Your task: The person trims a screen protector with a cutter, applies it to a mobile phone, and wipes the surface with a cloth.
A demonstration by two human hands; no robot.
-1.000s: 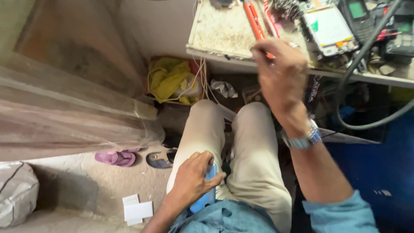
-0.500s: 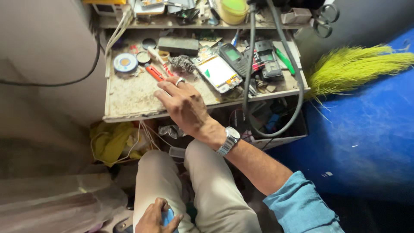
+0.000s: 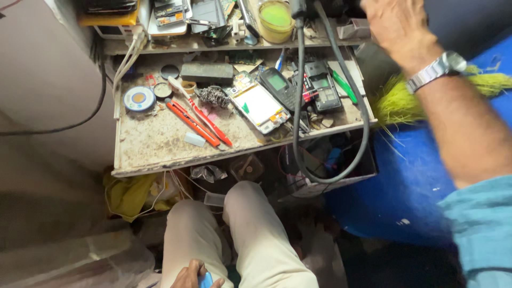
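My right hand is cut off by the top edge, fingers out of frame, so I can't tell its grip. My left hand is clipped by the bottom edge, and the blue object it holds is mostly hidden. The upper shelf items are cropped, and my right forearm is motion-blurred.
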